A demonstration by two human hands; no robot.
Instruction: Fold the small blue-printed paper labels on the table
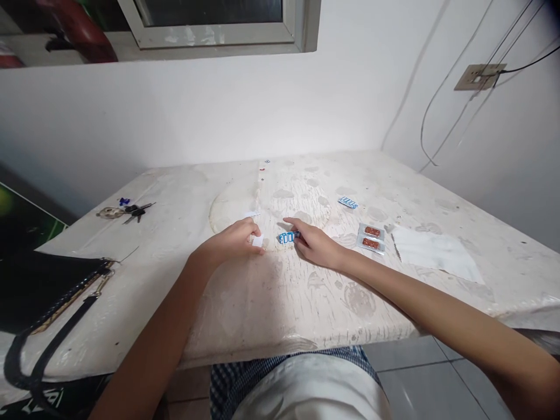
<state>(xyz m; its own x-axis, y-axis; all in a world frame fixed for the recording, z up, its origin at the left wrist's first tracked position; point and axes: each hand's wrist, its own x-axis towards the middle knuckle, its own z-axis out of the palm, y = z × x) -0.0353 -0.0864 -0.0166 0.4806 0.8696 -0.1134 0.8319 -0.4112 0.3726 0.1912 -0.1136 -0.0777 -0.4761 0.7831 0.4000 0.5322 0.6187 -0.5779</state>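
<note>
My left hand (240, 238) is over the middle of the table, thumb and fingers closed on a small white piece (258, 240) that looks like paper. Just beyond its knuckles, a thin white slip (252, 214) lies on the table. My right hand (315, 242) has its index finger stretched out to the left. The thumb and lower fingers are closed at the right end of a small blue-and-white patterned strip (287, 237); that end is hidden. A gap separates the two hands.
A similar blue-and-white piece (347, 202) lies farther back. To the right are a blister pack (371, 238) with two reddish-brown tablets and a white cloth or paper sheet (437, 254). Keys (137, 212) and a black bag (48, 291) are at left.
</note>
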